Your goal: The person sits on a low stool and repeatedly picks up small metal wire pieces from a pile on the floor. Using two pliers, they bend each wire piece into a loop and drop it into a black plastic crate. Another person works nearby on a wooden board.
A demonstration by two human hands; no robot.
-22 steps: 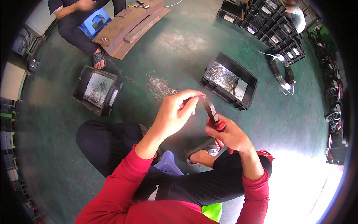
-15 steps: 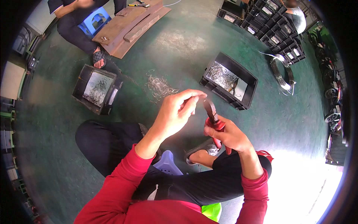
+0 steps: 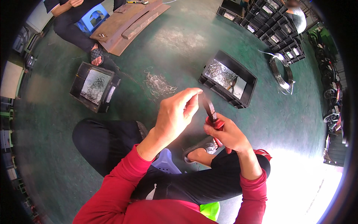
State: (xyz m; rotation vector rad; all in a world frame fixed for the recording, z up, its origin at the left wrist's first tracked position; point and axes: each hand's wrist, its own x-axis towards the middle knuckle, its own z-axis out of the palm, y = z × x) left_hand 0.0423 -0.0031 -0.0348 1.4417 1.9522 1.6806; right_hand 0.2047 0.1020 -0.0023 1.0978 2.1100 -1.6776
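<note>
My right hand (image 3: 232, 135) is wrapped round the red handles of a pair of pliers (image 3: 210, 109), whose dark jaws point up and away from me. Just left of the jaws, my left hand (image 3: 175, 112) pinches with thumb and forefinger close to the plier tip. Whatever lies between those fingertips is too small to make out. Beyond my hands, a loose heap of thin bent wire pieces (image 3: 159, 84) lies on the green floor.
A black crate (image 3: 244, 101) with wire pieces stands ahead right, another crate (image 3: 102, 106) left. A wire coil (image 3: 281, 74) lies far right by stacked crates (image 3: 266, 26). Far left, a person sits on a blue stool (image 3: 89, 20) beside a rusty metal plate (image 3: 115, 31).
My left fingers have closed more tightly together near the plier tip. The pliers have barely moved. The seated person's hand has shifted slightly, and the whole view has moved a little.
</note>
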